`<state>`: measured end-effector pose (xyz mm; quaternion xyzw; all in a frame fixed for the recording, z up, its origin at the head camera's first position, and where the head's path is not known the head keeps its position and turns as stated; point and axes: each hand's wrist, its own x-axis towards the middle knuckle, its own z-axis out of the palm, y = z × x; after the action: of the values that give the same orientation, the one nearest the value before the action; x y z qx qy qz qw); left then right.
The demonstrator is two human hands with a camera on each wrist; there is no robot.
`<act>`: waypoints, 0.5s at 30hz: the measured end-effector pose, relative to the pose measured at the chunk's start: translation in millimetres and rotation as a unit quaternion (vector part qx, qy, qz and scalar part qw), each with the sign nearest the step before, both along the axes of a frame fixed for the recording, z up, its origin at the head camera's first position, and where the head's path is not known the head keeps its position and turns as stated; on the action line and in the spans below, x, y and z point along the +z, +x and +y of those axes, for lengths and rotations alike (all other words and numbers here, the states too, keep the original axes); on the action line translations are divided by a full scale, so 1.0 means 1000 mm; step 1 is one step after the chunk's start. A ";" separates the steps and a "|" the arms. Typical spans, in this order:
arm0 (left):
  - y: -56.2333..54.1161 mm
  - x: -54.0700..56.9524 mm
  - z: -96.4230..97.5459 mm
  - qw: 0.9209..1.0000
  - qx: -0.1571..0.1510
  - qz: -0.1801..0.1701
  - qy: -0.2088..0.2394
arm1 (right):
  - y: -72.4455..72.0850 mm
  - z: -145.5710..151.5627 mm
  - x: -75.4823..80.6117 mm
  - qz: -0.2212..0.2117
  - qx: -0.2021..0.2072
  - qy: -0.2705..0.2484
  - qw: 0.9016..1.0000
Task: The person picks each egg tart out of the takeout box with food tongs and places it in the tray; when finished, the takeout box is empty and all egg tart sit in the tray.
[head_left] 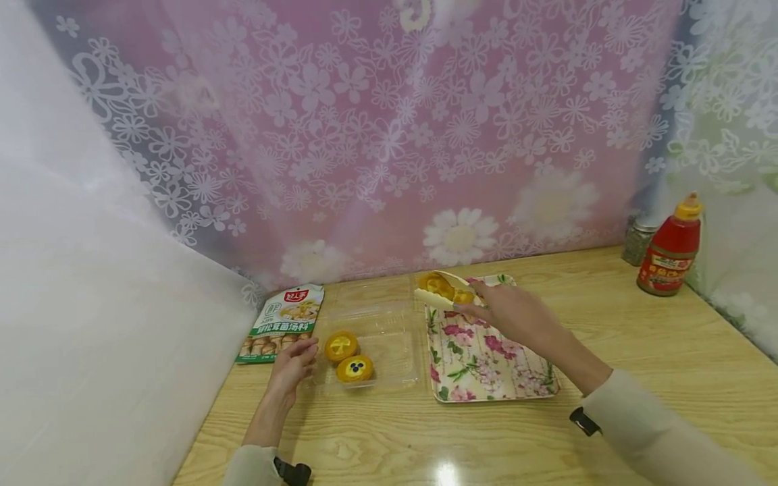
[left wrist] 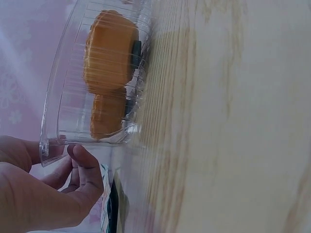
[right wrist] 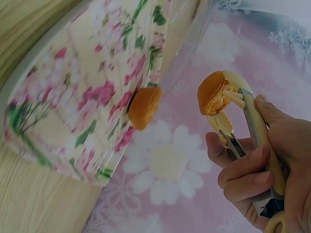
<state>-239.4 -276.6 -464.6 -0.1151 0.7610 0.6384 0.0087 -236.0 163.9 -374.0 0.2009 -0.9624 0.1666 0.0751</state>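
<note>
- Table (head_left: 389, 445): wood-look top holding all the stuff on my feed. I'll go by the tray.
- Tray (head_left: 495, 358): floral, within easy reach of the right arm, presumably on purpose.
- Box (head_left: 395, 344): clear plastic, lid folded back, just left of the tray.
- Packet (head_left: 286, 324): left of the tray, past the box. Looks parked out of the way.
- Bottle (head_left: 668, 253): red, well right of the tray.
- Right hand (head_left: 507, 310): over the tray's far part, fingers wrapped round the tongs.
- Left hand (head_left: 290, 371): pinching the box rim on the side away from the tray, probably because something that light would skid.
- Tongs (right wrist: 251, 114): ends clamped on a tart, snug rather than crushing, I'd say.
- Jar (head_left: 638, 243): right of the tray, farther back.
- Held tart (right wrist: 210, 94): up off the tray, around its far-left corner. Orange crust, shiny yellow-orange filling.
- Other tarts: one on the tray (right wrist: 145, 108); left of it, a yellow-topped one (head_left: 340, 345) and a dark-berry one (head_left: 354, 369).
</note>
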 end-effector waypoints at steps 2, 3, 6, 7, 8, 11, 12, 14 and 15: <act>0.000 0.000 0.000 1.000 -0.001 0.002 0.000 | -0.001 0.008 0.001 -0.002 -0.007 0.000 1.000; 0.001 0.000 0.000 1.000 -0.001 0.002 -0.001 | -0.001 0.012 0.001 0.001 -0.012 0.002 1.000; 0.002 0.001 0.000 1.000 -0.001 0.001 -0.003 | -0.003 0.024 -0.001 0.008 -0.024 0.010 1.000; 0.002 0.001 0.000 1.000 0.001 0.001 -0.004 | -0.004 0.027 -0.002 0.004 -0.028 0.011 1.000; 0.002 0.001 0.001 1.000 0.002 0.001 -0.004 | -0.005 0.031 -0.003 0.002 -0.031 0.011 0.999; 0.001 0.001 0.001 1.000 0.003 0.002 -0.004 | -0.007 0.042 -0.005 -0.007 -0.042 0.009 0.999; 0.001 0.001 0.001 1.000 0.004 0.002 -0.003 | -0.008 0.046 -0.006 -0.009 -0.044 0.011 0.999; 0.000 0.001 0.001 1.000 0.005 0.002 -0.003 | -0.009 0.053 -0.008 -0.007 -0.048 0.016 0.999; 0.000 0.001 0.001 1.000 0.005 0.003 -0.003 | -0.009 0.056 -0.009 -0.005 -0.049 0.018 0.999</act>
<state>-239.3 -275.7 -463.7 -0.1171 0.7624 0.6364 0.0034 -245.1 219.7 -382.7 0.1536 -0.9744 0.1461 0.0751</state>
